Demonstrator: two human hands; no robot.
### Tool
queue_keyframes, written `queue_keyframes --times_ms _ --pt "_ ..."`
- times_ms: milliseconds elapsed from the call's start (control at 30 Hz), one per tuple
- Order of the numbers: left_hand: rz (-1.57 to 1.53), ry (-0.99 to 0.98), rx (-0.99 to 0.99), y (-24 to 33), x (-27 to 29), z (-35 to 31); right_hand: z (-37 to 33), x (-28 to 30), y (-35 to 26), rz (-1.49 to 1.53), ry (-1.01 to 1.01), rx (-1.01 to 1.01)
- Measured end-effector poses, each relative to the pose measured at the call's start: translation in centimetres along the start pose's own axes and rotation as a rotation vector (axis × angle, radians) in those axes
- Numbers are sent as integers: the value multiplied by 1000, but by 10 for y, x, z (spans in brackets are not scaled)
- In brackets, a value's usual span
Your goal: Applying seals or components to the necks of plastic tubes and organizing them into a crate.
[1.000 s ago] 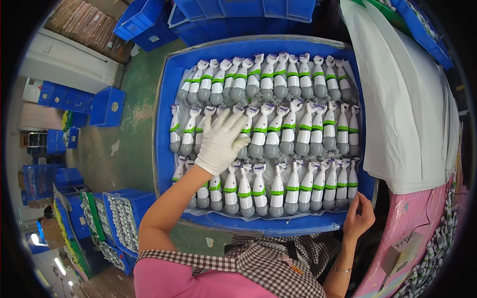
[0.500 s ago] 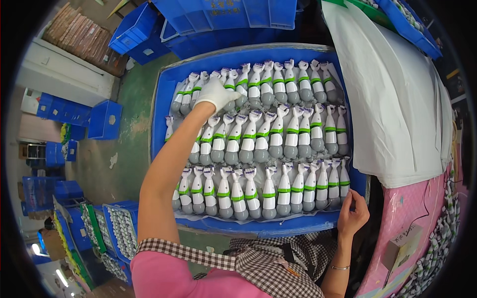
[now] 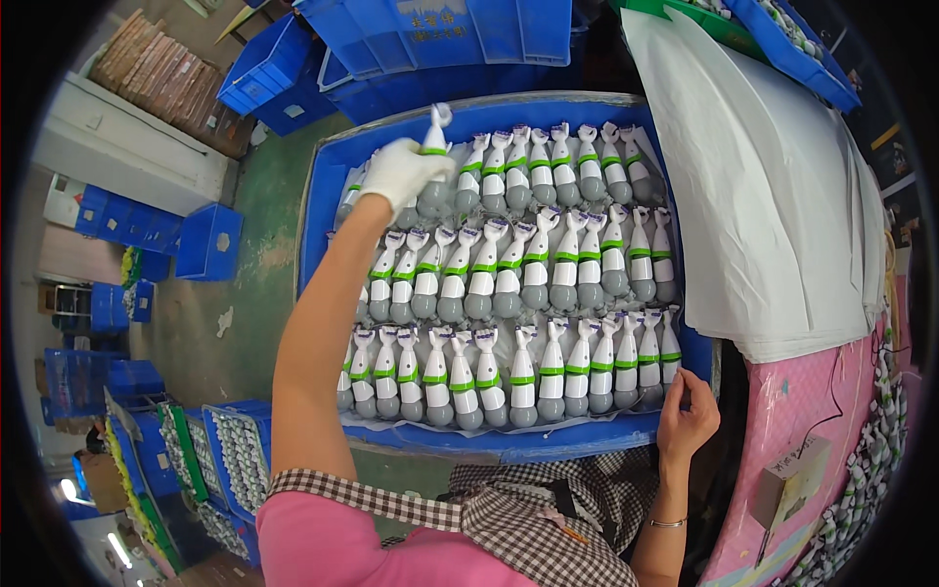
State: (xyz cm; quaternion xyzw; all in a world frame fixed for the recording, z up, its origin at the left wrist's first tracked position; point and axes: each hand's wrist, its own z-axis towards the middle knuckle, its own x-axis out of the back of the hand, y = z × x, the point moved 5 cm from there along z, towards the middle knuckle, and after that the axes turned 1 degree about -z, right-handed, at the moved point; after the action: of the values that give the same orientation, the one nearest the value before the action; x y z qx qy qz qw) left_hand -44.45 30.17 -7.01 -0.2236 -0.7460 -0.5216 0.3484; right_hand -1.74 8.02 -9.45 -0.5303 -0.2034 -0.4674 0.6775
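Observation:
My left hand [image 3: 399,172], in a white glove, is closed on a white pin-shaped device [image 3: 436,131] with a green band, in the back row at the left. Its top stands higher than those of its neighbours; my fingers partly cover its lower part. Three rows of similar grey-bulbed devices [image 3: 481,276] lie in a large blue crate [image 3: 323,161], over clear plastic. By the crate's front right corner is my bare right hand [image 3: 688,419]. Its fingers are curled beside the last device of the front row; whether something is pinched there is hidden.
White sheets [image 3: 743,205] drape over a pink-covered surface [image 3: 782,401] at the right, where a small box [image 3: 790,479] rests. Blue bins [image 3: 440,39] stand behind the crate. More bins and racks [image 3: 238,450] of similar devices line the left.
My gloved left hand has shifted slightly left, and the device in it has come up above the back row. My right hand stays by the crate corner. The view has moved slightly.

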Motion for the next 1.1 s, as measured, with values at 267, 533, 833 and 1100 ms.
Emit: queue_keyframes --times_ms 267,533,833,1100 --pt "520 687 -597 59 17 -63 1 2 1 -2 16 21" --pt "36 307 -147 13 3 -21 1 0 1 -6 28 45" --pt "340 765 -563 44 30 -56 1 0 3 6 15 15" --pt "208 308 -317 11 -15 -25 2 2 -1 16 29 45"
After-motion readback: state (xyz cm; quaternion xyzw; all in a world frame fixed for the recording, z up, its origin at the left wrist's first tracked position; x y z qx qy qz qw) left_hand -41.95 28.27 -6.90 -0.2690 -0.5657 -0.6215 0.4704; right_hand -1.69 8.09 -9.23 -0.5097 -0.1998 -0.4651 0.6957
